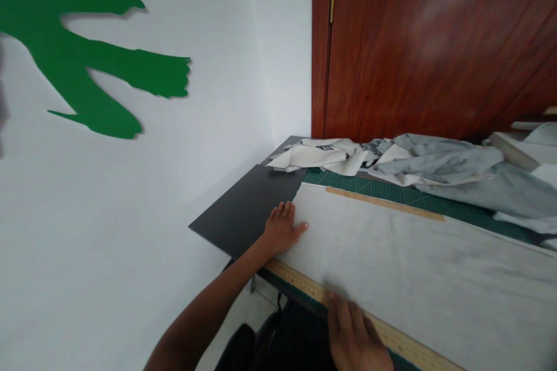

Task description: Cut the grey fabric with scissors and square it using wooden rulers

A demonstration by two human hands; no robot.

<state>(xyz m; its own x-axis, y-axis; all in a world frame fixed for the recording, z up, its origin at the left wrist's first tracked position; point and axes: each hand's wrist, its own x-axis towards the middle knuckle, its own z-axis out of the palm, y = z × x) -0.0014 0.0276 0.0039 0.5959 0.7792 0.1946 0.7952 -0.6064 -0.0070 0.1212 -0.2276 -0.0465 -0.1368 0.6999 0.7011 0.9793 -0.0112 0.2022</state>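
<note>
- While the left hand [281,232] lies palm down, its four fingers stretch forward with narrow gaps and its thumb stands out wide to the right, gripping nothing.
- Under that thumb is the left end of the white cloth [404,255], which spreads flat to the right of the left fingers and ahead of the right ones.
- The right hand [354,339] rests its fingers, fairly straight and near one another, across the near wooden ruler [300,283]; its thumb cannot be made out, so I cannot tell whether it pinches the wood.
- That ruler runs along the cloth's near edge, passing under the right fingers and reaching close to the left wrist.
- Ahead and to the right of the left fingertips, the far wooden ruler [385,203] lies along the cloth's far edge, with the green mat [374,186] showing just past it.
- Left of the left fingers is a dark board [256,200]; farther beyond their tips sit crumpled white fabric [322,153] and grey fabric [444,157], near a reddish-brown door [426,46].
</note>
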